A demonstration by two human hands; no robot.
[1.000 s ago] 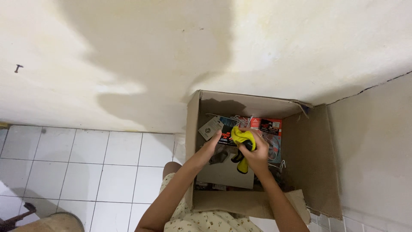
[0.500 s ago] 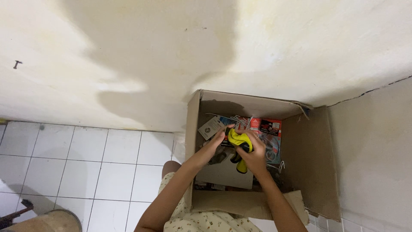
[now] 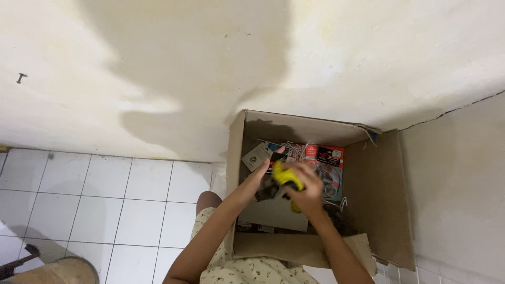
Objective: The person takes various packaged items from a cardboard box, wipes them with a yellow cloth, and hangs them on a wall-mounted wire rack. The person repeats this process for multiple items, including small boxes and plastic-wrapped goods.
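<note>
White floor tiles (image 3: pixel 105 194) met a stained, cream-coloured wall (image 3: pixel 158 68), and an open cardboard box (image 3: pixel 368 210) stood in the corner where the two walls joined. Over the middle of the box a yellow object (image 3: pixel 285 176) with a dark part sat between both hands, blurred enough that its kind could not be told. The right hand (image 3: pixel 310 192) was clenched over its near end, fingers wrapped across the top, so the yellow showed mostly on the side toward the left hand. The left hand (image 3: pixel 263 171) pressed against its far left side with fingers partly curled; whether it truly gripped could not be told. Beneath the hands lay a grey card sheet (image 3: pixel 279 213), a red printed package (image 3: pixel 326 158) toward the back wall of the box, a small grey packet (image 3: pixel 256 156) at the back left, and white wire pieces (image 3: pixel 286 144). A floral-patterned garment (image 3: pixel 242 268) showed at the bottom edge.
</note>
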